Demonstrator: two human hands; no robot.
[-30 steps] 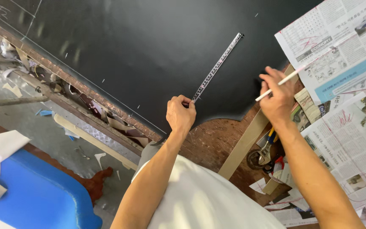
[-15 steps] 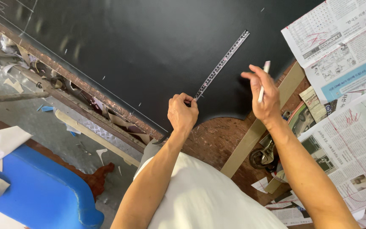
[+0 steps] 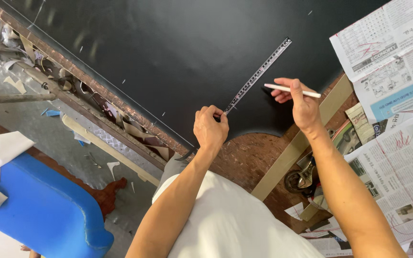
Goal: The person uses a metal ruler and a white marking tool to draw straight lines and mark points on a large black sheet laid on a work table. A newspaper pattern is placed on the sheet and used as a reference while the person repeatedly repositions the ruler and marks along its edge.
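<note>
Black sheet (image 3: 168, 52) covers the bench, upper frame | steel ruler (image 3: 259, 74) lies diagonally on it, centre-right | left hand (image 3: 210, 128) fingers pinch its lower end | right hand (image 3: 302, 102) fingers grip a white marking pencil (image 3: 290, 90) beside it | no line visible | newspapers (image 3: 393, 52) far right

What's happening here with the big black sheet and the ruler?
A person leans over a black sheet spread on a workbench. The left hand pins down the near end of a metal ruler lying diagonally on the sheet. The right hand holds a thin white marking stick just above the sheet, beside the ruler. Newspapers lie to the right.
</note>
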